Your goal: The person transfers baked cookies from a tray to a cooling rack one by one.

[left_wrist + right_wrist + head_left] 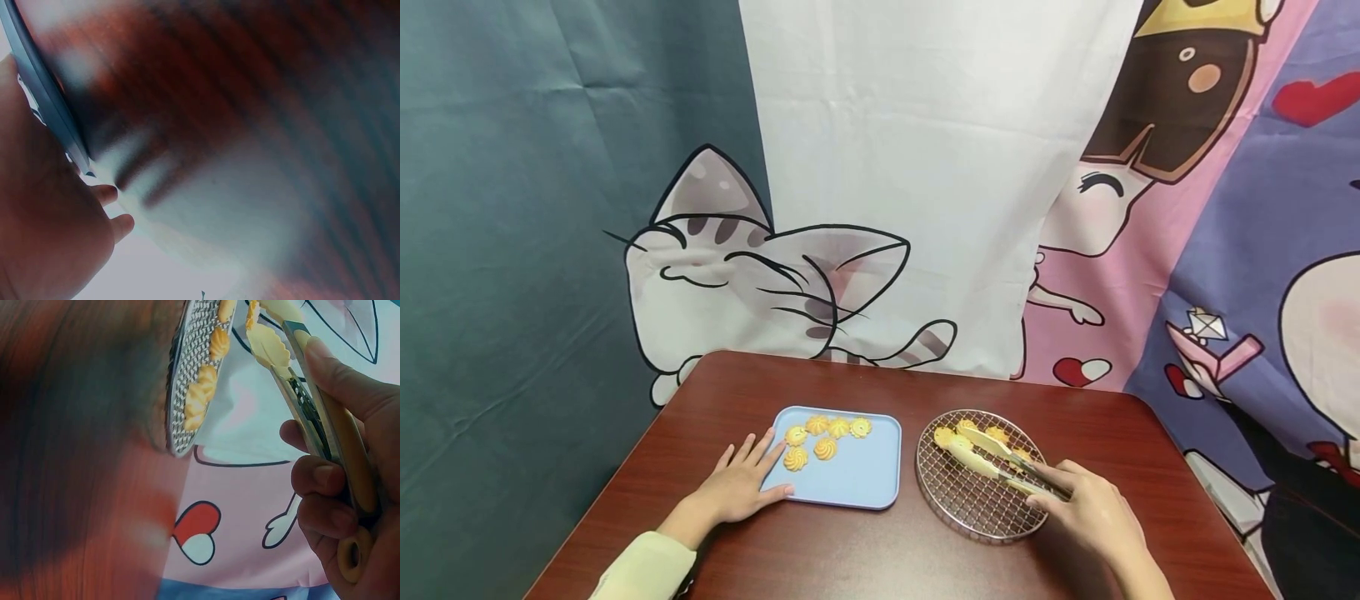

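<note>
My right hand gripping tongs, fingers curling round handles, tips lying over cookies on round wire rack right of blue tray, my left hand resting flat, fingers straight, touching tray's near-left edge

Tabletop: dark red-brown wood grain, rounded corners, set against a hanging printed cloth. Lying directly on it: one light blue rectangular tray, left of centre, bearing six yellow swirl cookies at its far end; one round wire rack, just right of the tray and apart from it, bearing further cookies along its far side.
</note>
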### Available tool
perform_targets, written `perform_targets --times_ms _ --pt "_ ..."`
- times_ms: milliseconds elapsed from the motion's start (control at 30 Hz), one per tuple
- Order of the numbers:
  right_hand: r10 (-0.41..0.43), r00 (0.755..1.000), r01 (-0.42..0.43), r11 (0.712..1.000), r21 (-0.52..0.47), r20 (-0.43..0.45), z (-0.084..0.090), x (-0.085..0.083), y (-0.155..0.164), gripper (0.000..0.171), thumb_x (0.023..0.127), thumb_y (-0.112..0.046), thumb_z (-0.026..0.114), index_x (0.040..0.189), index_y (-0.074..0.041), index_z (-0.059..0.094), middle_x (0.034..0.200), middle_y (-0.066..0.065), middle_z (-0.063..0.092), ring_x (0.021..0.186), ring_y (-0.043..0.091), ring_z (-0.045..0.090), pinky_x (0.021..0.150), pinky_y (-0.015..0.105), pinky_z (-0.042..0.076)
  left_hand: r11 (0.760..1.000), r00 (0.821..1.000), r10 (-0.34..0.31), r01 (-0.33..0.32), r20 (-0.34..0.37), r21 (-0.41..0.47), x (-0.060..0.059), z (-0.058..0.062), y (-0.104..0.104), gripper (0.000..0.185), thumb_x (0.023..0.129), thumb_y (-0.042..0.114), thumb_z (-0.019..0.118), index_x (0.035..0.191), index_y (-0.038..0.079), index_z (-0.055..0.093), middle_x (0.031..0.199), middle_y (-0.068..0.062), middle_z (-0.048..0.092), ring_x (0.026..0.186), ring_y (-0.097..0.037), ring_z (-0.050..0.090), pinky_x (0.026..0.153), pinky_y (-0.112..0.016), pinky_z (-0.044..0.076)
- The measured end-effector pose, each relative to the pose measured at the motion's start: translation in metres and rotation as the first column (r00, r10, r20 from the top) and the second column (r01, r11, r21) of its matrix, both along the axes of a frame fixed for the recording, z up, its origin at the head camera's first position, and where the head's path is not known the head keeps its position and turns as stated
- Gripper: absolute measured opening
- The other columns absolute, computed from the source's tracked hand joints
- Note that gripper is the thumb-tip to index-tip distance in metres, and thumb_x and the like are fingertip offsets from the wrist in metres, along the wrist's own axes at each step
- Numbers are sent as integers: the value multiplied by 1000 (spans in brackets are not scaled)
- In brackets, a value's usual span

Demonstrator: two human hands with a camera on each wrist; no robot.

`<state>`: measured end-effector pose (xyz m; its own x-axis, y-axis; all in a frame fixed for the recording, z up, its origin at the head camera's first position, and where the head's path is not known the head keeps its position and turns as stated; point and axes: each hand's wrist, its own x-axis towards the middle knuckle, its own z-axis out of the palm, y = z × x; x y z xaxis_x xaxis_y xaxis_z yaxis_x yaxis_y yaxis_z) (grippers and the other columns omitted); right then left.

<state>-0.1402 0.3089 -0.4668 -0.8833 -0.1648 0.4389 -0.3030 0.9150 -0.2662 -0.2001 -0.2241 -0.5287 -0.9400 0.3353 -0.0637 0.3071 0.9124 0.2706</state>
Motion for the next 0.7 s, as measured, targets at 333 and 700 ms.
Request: perform_targets --times_ms 333,700 --pt "-34 998 33 999 12 60 -5 1 11 45 75 -36 89 115 -19 79 87 -14 62 69 8 54 57 34 45 1000 1000 -9 9 9 10 2 5 2 86 95 69 51 158 12 36 167 -16 21 150 -50 20 115 -71 14" --pt "-48 995 46 999 20 90 -11 0 20 44 76 -36 89 115 -18 79 82 -14 58 69 9 55 57 36 46 1000 1000 1 -1 12 -4 1 4 2 87 95 70 50 159 14 36 168 -14 20 151 -49 19 116 -70 14"
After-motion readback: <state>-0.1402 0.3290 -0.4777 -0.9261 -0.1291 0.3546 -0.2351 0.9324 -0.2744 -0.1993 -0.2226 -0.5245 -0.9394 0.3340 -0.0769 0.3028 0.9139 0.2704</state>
